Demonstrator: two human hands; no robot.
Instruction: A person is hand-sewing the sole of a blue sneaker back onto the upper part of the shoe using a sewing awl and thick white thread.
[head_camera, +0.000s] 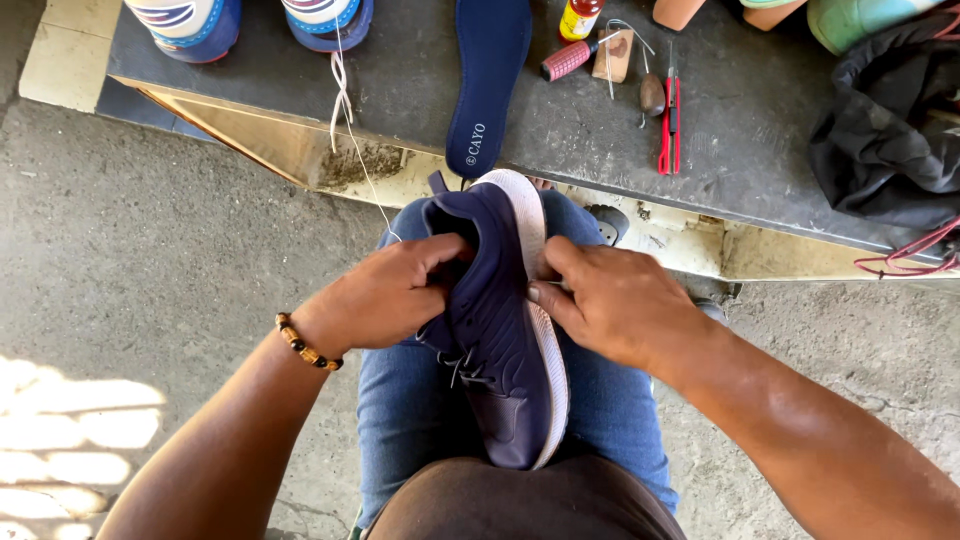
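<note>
Both hands work on 1 navy sneaker (500, 340) that lies on its side across the person's lap, toe toward the body and heel toward the bench, wedged between the denim-clad thighs (400, 400) so it cannot roll. Left hand (385, 295), with a bead bracelet (305, 342) at the wrist, is curled into the shoe's opening, fingers hooked over the collar and gripping the upper, which seems to hold the mouth spread and the shoe steady. Right hand (615, 300) closes on the white sole edge (545, 330), thumb pressed flat along the seam where sole meets upper and the other fingers wrapped behind, a grip that looks meant to pinch or test that joint. Whether anything small sits between the fingers, I cannot tell.

Just ahead of the knees runs a low dark bench (740, 140). On it, within easy reach, lies a navy insole (487, 80), apart from the shoe, its heel end hanging over the bench edge near the sneaker's heel. Beside it to the right sit a small bottle with a red cap (578, 18), a red-handled tool (568, 60), a wooden-handled awl (652, 95) and red pliers (670, 115). At the far left stand 2 blue-and-white shoes (250, 22), a white lace (345, 100) trailing down off the edge. A black cloth (885, 120) is heaped at the right end.
</note>
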